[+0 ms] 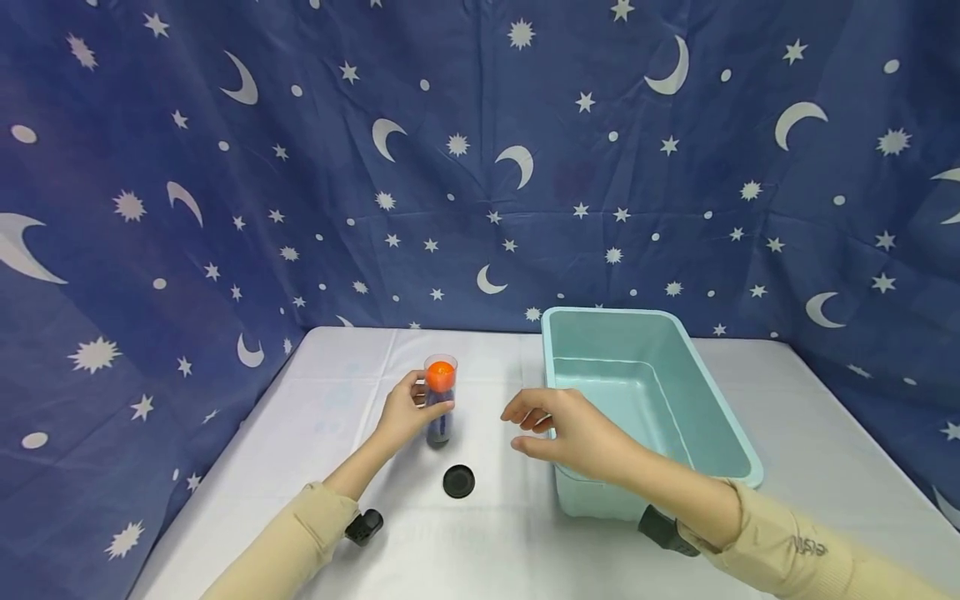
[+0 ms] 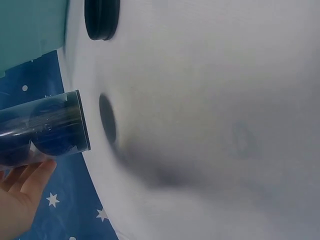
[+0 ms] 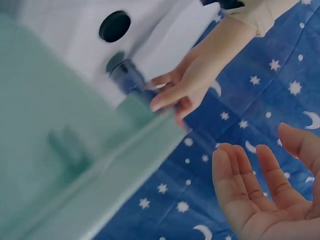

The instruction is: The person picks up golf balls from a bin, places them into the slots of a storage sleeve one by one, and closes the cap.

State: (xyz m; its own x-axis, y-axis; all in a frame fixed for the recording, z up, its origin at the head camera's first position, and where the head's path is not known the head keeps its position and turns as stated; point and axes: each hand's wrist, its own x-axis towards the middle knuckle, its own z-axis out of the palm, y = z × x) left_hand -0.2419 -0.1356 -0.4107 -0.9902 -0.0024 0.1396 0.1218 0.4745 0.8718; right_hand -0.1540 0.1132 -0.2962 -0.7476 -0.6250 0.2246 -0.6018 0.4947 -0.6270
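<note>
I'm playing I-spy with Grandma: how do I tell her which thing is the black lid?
In the head view, find the big pale green tub on the white table. Left of it, the left hand holds a clear tube with an orange ball; just below lies the black lid. Unlike the clear tube, it's small, round and flat.

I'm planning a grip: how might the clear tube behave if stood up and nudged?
The clear tube would likely tip easily, being tall and narrow. Its round wall suggests rolling if laid down. The orange ball could spill out, since the top looks uncovered.
</note>
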